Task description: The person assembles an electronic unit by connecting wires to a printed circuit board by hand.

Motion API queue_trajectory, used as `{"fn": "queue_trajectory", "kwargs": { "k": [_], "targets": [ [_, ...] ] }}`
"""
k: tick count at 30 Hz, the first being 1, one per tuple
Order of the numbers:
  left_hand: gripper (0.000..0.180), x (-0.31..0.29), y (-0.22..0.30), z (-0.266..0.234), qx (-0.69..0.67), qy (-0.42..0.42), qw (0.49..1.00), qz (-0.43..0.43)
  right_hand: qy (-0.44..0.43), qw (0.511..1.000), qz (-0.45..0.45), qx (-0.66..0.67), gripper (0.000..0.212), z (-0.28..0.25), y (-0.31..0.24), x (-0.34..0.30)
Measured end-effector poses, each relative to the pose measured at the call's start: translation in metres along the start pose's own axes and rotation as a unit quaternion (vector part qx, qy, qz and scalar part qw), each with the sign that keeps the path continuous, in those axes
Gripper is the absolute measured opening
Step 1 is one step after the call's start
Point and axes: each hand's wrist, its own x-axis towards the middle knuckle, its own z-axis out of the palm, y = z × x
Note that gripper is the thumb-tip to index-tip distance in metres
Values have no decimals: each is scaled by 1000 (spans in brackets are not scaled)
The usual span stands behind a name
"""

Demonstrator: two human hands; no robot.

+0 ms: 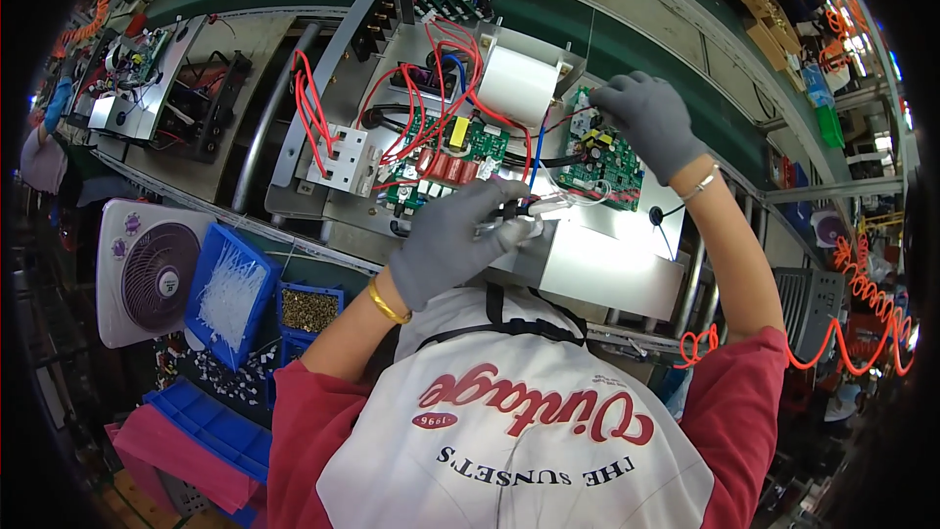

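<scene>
My left hand (452, 243), in a grey glove, closes its thumb and fingers around a slim black piece with a clear end (550, 205); its exact kind I cannot make out. Farther right, my right hand (646, 118), also gloved, has its fingers bent over the upper end of a green circuit board (599, 162). A thin dark-red wire (564, 121) runs to its fingertips, which look pinched on it. Between the hands a blue wire (536, 162) rises beside a white cylinder (516, 85). Left of it lies another green board (455, 142) with red capacitors.
A metal chassis plate (609, 269) carries the parts, with a white breaker block (345, 160) and red wires at left. Nearer stand a fan (157, 274), a blue bin of white cable ties (232, 292) and a bin of brass screws (310, 311). Orange coiled hose (862, 279) hangs right.
</scene>
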Motion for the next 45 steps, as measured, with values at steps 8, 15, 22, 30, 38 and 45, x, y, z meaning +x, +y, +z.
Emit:
{"fn": "queue_trajectory", "kwargs": {
  "k": [8,15,22,30,38,45],
  "targets": [
    [37,55,23,-56,120,-60,975,-176,-15,997,24,68,16,9,-24,10],
    [43,96,-15,-50,324,-142,918,-179,8,987,94,131,18,11,-20,11],
    [44,121,3,-36,361,-208,861,-291,-5,976,127,178,23,13,-13,12],
    [44,126,-10,-29,316,-118,870,-361,-28,981,99,167,23,16,-7,15],
    [31,101,-30,-16,205,56,913,-349,-72,985,71,141,25,12,-12,24],
    [18,92,-7,-20,-43,102,912,-395,-108,976,83,173,28,13,-22,30]
  ]
}}
